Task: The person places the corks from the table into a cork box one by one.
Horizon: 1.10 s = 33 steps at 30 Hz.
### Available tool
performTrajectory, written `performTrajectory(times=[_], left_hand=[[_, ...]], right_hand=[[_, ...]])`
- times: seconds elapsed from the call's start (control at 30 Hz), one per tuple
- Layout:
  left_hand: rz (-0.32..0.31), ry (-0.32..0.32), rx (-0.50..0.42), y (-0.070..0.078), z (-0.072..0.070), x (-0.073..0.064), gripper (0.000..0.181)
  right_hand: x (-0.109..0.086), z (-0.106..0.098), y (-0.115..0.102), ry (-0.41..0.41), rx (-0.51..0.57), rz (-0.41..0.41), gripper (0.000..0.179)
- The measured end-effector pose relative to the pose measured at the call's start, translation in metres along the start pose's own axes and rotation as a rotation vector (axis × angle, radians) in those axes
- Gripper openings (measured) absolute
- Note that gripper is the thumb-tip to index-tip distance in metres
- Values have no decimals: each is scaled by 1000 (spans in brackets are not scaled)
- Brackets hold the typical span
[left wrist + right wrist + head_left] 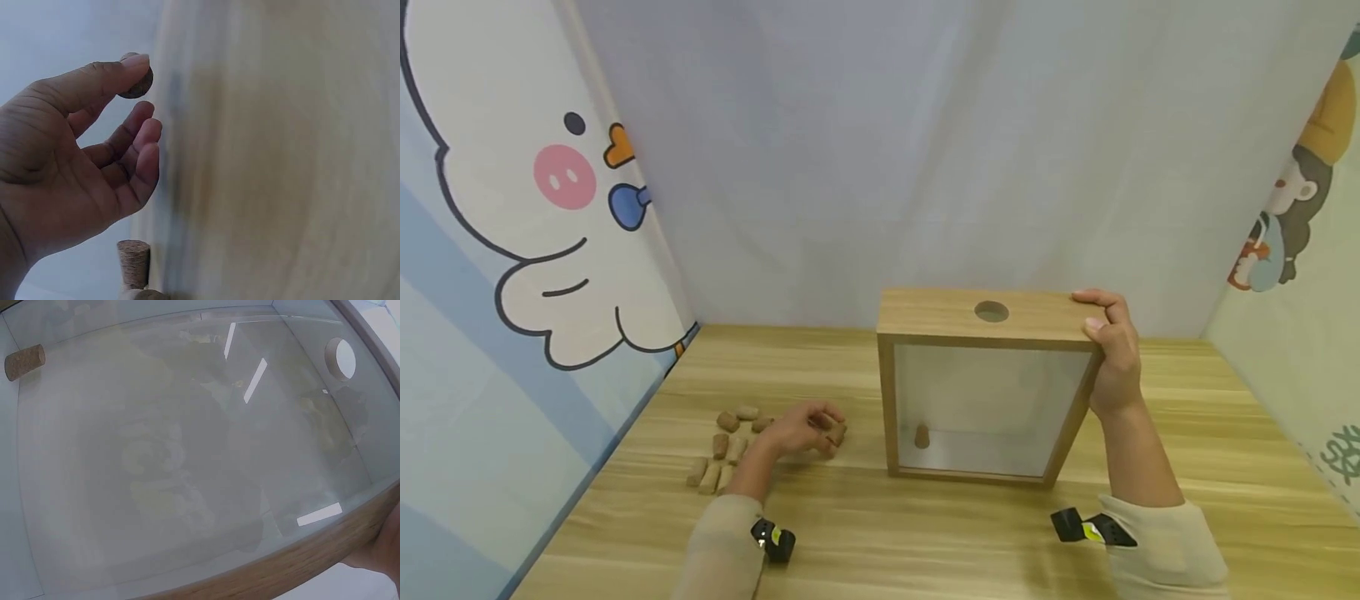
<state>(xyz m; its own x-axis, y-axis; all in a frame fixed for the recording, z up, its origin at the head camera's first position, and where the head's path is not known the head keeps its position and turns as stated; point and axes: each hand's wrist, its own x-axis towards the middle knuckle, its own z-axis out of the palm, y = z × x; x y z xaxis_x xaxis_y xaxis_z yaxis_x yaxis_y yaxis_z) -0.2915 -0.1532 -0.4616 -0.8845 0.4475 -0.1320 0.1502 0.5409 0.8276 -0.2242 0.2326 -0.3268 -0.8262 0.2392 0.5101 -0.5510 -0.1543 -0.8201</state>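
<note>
Between thumb and finger, my left hand [801,429] pinches a cork stopper [139,84], held just above the table left of the box. My right hand [1116,354] grips the top right corner of a wooden box [932,313] with a clear front panel and a round hole [992,312] in its top. Inside that box, one cork [922,437] stands at the lower left; the right wrist view shows the same cork [25,362] through the panel. Several loose corks [720,446] lie on the table beside my left wrist.
The box stands on a wood-grain table [865,542]. A pale curtain [820,167] hangs behind it. Printed cartoon panels rise on the left [490,417] and right [1285,350]. Each forearm wears a black strap device.
</note>
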Motion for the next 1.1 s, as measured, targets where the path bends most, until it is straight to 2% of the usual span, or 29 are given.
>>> performTrajectory(times=[0.13,0.23,0.43,0.6,0.77,0.93,1.1], left_hand=[[-16,13,-101,7,-4,-11,41],[10,4,-104,12,-6,-15,40],[15,-7,-136,27,-10,-21,39],[69,-35,-182,40,-14,-29,39],[124,-25,-194,52,-16,-35,41],[208,17,-211,69,-16,-39,40],[251,104,-207,88,-13,-45,38]], right_hand=[[0,1,1,-2,9,6,31],[0,0,1,6,4,10,31],[1,-1,0,-3,1,9,30],[0,-1,0,-4,-1,11,30],[-2,-3,3,-1,-13,25,30],[-1,-4,4,-7,-22,21,30],[0,-3,3,-11,-19,12,30]])
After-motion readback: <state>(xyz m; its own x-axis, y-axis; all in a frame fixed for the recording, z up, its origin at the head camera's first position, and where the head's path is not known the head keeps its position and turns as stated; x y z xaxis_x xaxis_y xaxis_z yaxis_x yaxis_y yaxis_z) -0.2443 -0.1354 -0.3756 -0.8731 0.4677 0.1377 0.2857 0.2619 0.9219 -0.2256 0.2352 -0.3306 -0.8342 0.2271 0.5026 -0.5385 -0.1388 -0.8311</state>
